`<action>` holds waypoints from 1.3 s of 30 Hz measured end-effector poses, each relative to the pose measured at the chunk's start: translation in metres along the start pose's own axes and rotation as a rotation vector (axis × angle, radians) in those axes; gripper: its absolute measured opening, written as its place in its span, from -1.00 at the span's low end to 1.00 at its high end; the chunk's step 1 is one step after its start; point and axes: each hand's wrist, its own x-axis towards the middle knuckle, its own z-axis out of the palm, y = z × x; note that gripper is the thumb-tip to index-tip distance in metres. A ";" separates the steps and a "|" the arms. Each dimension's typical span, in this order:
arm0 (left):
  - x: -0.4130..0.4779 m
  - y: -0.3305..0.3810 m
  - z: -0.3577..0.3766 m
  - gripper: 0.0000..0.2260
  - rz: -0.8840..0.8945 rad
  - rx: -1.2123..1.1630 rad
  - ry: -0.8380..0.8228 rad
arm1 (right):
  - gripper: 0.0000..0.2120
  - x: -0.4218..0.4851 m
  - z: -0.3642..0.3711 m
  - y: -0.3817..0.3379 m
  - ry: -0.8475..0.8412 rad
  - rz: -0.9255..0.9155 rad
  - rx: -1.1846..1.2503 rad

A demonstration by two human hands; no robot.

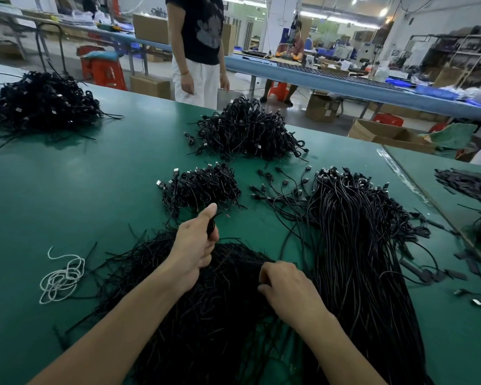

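A wide heap of thin black ties (206,301) lies on the green table (67,190) right in front of me. My left hand (196,243) is raised over it and grips a small bunch of black cable, thumb pointing up. My right hand (285,284) rests on the heap with curled fingers pinching black strands. To the right runs a long bundle of straight black USB cables (358,245). A small pile of coiled cables (203,187) sits just beyond my left hand.
A larger coiled-cable pile (247,132) lies farther back, another at far left (42,104). White string (60,276) lies at left. A person in white trousers (196,51) stands at the table's far edge. Cardboard boxes (383,134) and red stools (103,68) stand beyond.
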 end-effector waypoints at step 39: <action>-0.003 -0.005 0.025 -0.72 0.021 0.030 -0.067 | -0.70 0.005 -0.035 -0.010 0.256 -0.036 0.531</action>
